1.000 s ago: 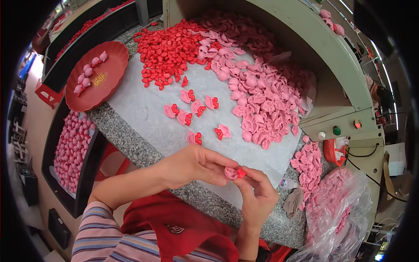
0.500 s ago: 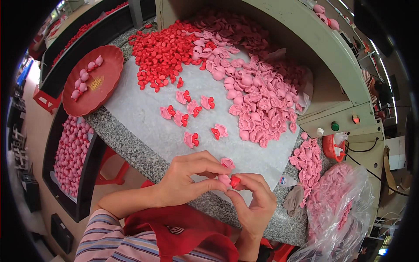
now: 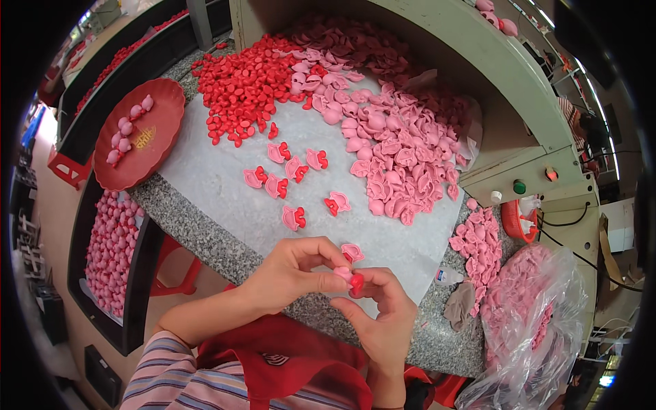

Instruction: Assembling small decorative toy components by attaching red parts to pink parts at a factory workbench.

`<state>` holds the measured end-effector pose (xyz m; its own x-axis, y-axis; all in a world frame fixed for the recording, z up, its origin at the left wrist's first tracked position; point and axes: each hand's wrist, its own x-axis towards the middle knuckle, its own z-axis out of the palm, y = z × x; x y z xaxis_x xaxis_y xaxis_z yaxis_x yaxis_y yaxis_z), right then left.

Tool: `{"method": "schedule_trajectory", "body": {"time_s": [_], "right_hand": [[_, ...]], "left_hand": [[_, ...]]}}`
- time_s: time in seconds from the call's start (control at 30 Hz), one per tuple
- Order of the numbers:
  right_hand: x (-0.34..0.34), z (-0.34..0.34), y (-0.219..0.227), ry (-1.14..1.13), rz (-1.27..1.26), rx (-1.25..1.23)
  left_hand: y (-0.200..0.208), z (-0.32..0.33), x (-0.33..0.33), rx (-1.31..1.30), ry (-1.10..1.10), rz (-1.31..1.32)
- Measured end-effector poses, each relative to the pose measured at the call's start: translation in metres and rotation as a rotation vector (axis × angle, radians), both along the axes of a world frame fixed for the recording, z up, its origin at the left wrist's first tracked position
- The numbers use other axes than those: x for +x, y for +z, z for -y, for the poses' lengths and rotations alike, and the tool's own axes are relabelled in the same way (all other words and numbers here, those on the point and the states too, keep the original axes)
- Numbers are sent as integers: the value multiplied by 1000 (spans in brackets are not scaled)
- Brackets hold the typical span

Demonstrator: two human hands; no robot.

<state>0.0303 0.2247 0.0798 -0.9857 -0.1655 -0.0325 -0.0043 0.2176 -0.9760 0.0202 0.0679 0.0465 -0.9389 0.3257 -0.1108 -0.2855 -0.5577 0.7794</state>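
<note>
Desk [image 3: 225, 198]: granite-topped, lying under a pale sheet and carrying all the loose parts.
Pink pile [image 3: 396, 150]: spreading across the far right of the desk, touching the red pile.
Red pile [image 3: 246, 85]: sitting at the far left of the desk.
Red tray [image 3: 160, 147]: resting at the desk's left edge, holding a few pink pieces.
Left hand [image 3: 287, 273]: pinching shut on the pink piece.
Right hand [image 3: 379, 321]: closing its fingertips on the red piece.
Pink piece [image 3: 343, 273]: being held above the desk's near edge, touching the red piece.
Red piece [image 3: 357, 281]: sitting just beside the pink piece, between both hands.
</note>
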Motion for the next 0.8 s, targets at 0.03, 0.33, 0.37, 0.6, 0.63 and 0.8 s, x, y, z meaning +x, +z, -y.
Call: {"method": "schedule_trajectory", "body": {"time_s": [0.03,0.33,0.37,0.6,0.63,0.8], "right_hand": [[-1,1,0,-2,1,-2],[-14,-3,-17,-28,-461,342],[-16,-3,-17,-30,-531,359],[-16,-2,-21,-2,-407,336],[-16,-2,-21,-1,-407,331],[-12,-6,-21,-12,-588,358]], "left_hand": [[-1,-2,0,-105,66,-105],[-2,-8,-2,-179,107,-202],[-3,-9,-2,-181,104,-202],[-10,-13,3,-168,133,-140],[-10,-12,4,-211,152,-191],[-4,-11,8,-208,107,-151]]}}
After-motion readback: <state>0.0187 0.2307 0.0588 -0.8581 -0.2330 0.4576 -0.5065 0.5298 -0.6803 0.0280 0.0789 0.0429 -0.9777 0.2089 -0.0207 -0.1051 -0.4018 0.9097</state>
